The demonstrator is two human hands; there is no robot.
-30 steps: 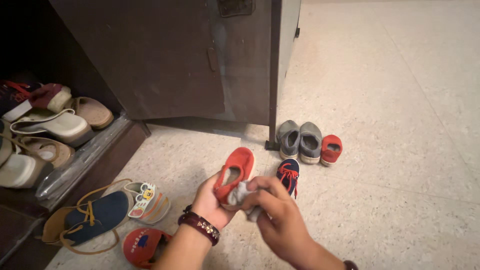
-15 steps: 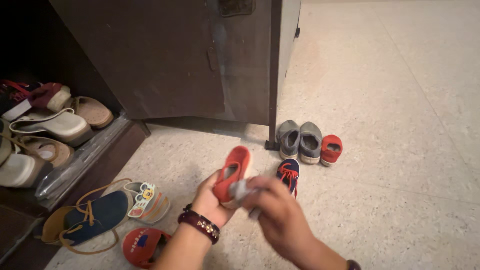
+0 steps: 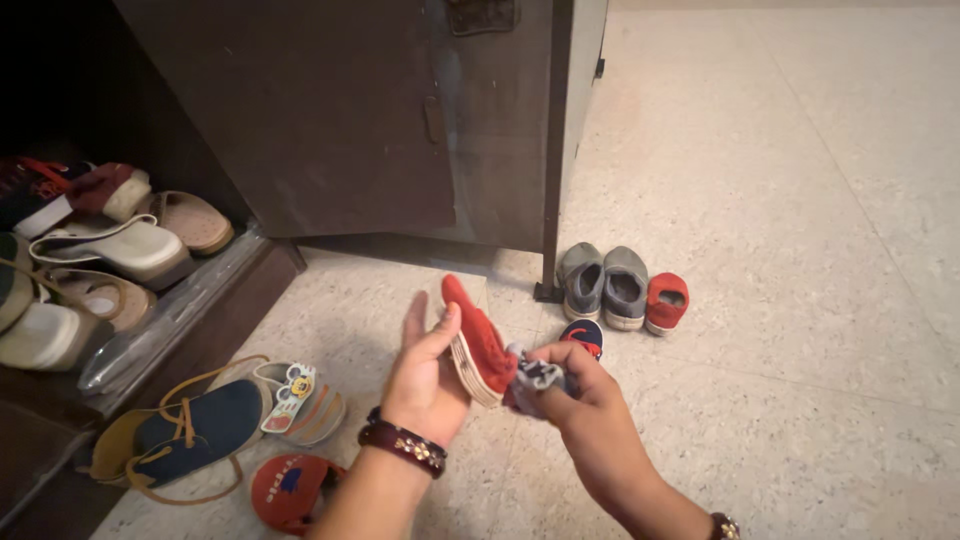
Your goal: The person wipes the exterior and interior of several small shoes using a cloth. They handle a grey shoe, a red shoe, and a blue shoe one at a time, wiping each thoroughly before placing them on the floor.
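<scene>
My left hand (image 3: 425, 375) holds a small red shoe (image 3: 478, 338) on its edge, sole toward the palm, fingers stretched up along it. A dark beaded bracelet (image 3: 403, 443) is on that wrist. My right hand (image 3: 580, 390) pinches a grey cloth (image 3: 532, 378) against the shoe's side. A navy shoe with red laces (image 3: 584, 334) lies on the floor just behind my right hand, partly hidden.
A grey pair of shoes (image 3: 604, 283) and a second red shoe (image 3: 666, 301) stand by the dark cabinet door (image 3: 400, 120). The open cabinet shelf (image 3: 180, 310) at left holds several sandals. A navy lace-up shoe (image 3: 190, 425), a cartoon-print shoe (image 3: 300, 400) and a red shoe (image 3: 290, 490) lie on the speckled floor.
The red shoe has turned from lying flat in my left palm to standing on edge. My right hand with the cloth has moved from its top to its side.
</scene>
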